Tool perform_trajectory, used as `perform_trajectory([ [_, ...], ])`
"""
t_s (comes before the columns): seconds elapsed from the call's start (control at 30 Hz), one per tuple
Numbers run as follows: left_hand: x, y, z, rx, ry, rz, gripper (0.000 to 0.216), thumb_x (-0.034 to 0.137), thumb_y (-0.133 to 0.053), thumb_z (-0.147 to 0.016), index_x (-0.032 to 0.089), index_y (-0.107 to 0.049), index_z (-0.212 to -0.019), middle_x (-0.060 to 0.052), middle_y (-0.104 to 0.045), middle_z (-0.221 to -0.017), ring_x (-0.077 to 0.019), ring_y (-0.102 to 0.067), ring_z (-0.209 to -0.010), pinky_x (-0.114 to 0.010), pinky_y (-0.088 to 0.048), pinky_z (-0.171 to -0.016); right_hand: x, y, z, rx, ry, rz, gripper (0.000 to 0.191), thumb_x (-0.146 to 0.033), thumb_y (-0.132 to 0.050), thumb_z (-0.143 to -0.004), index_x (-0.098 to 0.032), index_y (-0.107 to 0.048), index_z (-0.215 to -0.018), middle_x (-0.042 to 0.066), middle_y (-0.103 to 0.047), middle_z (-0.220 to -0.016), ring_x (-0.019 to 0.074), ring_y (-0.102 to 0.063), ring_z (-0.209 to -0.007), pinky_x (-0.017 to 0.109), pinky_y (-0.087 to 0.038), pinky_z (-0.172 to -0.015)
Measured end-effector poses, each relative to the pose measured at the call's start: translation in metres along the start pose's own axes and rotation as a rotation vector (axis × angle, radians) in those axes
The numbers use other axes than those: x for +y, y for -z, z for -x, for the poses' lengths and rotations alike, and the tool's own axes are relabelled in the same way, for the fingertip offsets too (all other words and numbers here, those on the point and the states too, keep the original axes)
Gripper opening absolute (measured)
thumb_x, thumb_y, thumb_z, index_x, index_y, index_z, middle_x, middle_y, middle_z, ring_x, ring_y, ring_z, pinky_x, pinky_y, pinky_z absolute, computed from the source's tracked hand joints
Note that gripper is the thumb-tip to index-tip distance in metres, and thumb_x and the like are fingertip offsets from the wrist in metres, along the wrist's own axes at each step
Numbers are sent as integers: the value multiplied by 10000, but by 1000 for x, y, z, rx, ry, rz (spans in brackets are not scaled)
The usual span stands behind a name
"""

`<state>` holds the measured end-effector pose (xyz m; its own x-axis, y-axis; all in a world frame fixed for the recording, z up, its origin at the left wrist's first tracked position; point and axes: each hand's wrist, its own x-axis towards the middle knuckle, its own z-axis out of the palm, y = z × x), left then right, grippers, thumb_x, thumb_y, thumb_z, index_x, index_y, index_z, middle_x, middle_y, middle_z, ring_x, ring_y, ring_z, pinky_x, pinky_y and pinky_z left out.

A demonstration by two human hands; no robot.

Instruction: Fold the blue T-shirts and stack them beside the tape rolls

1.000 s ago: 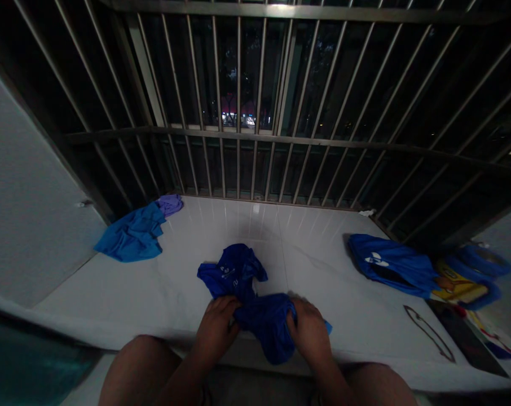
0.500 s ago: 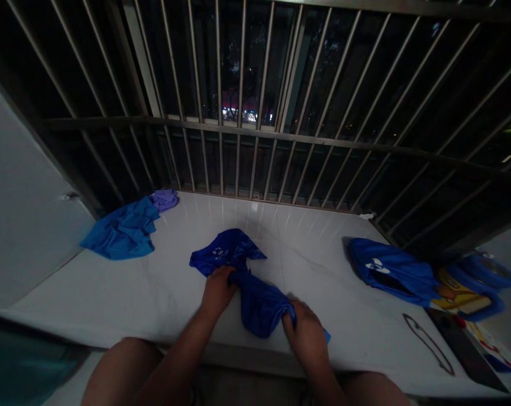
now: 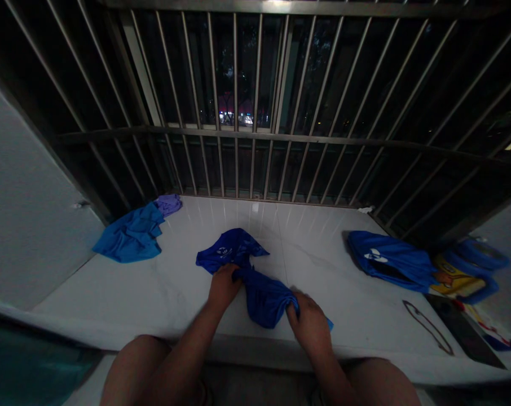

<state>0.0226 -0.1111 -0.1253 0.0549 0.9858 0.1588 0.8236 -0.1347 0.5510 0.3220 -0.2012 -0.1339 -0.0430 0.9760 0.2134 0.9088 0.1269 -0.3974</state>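
A dark blue cloth bag (image 3: pixel 266 301) with a white print lies twisted on the white ledge in front of me. My left hand (image 3: pixel 225 288) is closed around its narrow middle, just below the printed part. At the bag's right end, my right hand (image 3: pixel 310 322) grips the bunched fabric. A small lighter blue tip of cloth pokes out beyond the right hand's fingers. Between the hands the fabric sags toward the ledge's front edge. The fingertips are partly hidden in the folds.
On the left lie a lighter blue cloth (image 3: pixel 131 234) and a purple cloth (image 3: pixel 168 204). To the right are a blue bag with a white logo (image 3: pixel 391 259), a yellow package (image 3: pixel 456 279), a thin cord loop (image 3: pixel 427 327) and a dark flat panel (image 3: pixel 467 330). Metal bars (image 3: pixel 255 137) close off the back.
The camera view has shifted slightly. Both hands keep their grip on the blue bag, and the cloth between them looks almost the same.
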Motion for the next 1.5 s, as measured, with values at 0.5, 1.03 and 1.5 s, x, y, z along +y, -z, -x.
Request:
perform_trajectory([
  [0.5,-1,0,1,2,-1,30,329,112,-698,-871,203,-760,-1181,-98,-799,-1204,-305,-727,-1186,-441,-530,-1065,-2,2,1,11,14,21,415,-321,-493,-1079,-158,-740,-1369,155,-791,-1332,296,-755,-1202,420,-547,-1105],
  [1.03,-42,51,-8,363,385,35,568,472,-709,-980,18,-633,-1313,-361,-557,-1523,-568,-470,-1465,-726,-386,-1161,-3,8,5,-37,140,22,362,-411,-537,-1099,-201,-778,-1270,144,-795,-1330,302,-751,-1204,443,-538,-1110],
  [1.5,99,9,126,-260,-181,667,157,418,-622,-1006,261,-625,-994,-42,-730,-1025,-215,-694,-945,-320,-577,-863,-56,-21,68,46,121,-360,529,-440,-734,-923,-250,-713,-1416,154,-753,-1383,383,-709,-1285,542,-559,-1151],
])
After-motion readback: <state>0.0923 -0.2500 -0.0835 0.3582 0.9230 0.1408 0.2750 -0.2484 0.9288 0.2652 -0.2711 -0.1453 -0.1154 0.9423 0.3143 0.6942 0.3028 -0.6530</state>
